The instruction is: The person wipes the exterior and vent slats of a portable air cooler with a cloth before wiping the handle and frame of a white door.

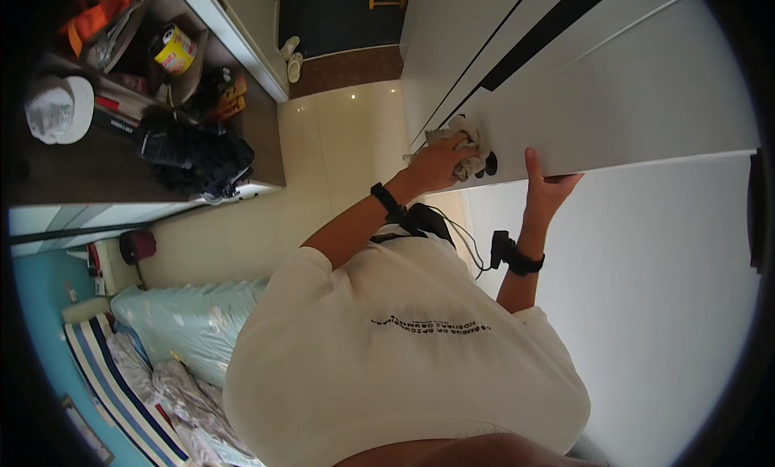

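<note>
My left hand [431,165] holds a crumpled grey-beige cloth [467,141] against the face of a light grey cabinet door [593,113], near its lower edge in view. A small black part [490,164] shows just right of the cloth; its kind is unclear. To the right, my right hand [545,191] grips the edge of the same door. Its thumb lies on the face, and its other fingers are partly hidden behind the edge. Both wrists wear black straps, the right one with a small black device. A long black strip [545,37] runs along the door front.
At left, an open shelf unit [260,128] holds a white cap [60,113], a yellow container [175,50] and a black bag [194,155]. Pale shoes [294,67] stand by the doorway. A bed with green-wrapped bedding [181,321] lies lower left. A black cable [469,240] hangs near my waist.
</note>
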A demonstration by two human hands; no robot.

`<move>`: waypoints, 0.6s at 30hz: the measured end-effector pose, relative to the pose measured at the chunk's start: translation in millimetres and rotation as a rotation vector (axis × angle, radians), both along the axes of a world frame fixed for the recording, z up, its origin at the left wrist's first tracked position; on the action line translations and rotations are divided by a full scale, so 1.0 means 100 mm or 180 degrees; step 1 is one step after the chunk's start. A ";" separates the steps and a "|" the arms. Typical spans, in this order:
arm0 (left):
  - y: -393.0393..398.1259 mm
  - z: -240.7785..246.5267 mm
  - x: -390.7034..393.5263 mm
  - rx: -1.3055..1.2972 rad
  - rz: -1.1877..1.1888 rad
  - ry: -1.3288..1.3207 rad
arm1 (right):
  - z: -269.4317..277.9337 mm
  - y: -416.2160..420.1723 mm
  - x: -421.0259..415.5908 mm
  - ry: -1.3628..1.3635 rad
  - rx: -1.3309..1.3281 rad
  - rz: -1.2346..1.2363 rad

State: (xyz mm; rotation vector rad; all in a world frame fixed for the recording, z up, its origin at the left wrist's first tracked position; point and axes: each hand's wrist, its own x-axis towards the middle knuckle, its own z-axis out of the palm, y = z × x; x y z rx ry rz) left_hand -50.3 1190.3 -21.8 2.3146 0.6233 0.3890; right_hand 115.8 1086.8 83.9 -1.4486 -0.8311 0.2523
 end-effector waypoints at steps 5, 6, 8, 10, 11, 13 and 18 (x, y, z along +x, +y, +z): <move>0.34 -0.38 0.26 0.0366 -0.0073 -0.0052 | -0.15 0.06 0.01 -0.0069 -0.0108 -0.0450; 0.47 -0.38 0.31 0.0466 -0.0112 -0.0046 | -0.10 0.09 -0.02 -0.0127 -0.0092 -0.0448; 0.62 -0.37 0.41 0.0640 -0.0306 0.0281 | 0.00 0.11 -0.07 -0.0248 -0.0061 -0.0448; 0.65 -0.26 0.48 0.0647 -0.0534 0.0532 | -0.01 0.06 0.00 -0.0570 -0.0193 -0.0632; 0.66 -0.23 0.50 0.0583 -0.0512 0.0398 | 0.01 0.03 0.03 -0.0728 -0.0266 -0.0738; 0.67 -0.33 0.57 0.0449 -0.0565 0.0178 | 0.04 -0.05 0.08 -0.0544 -0.0343 -0.0758; 0.62 -0.53 0.29 0.0045 -0.0307 -0.1131 | -0.16 0.05 0.31 -0.0520 -0.0331 -0.0505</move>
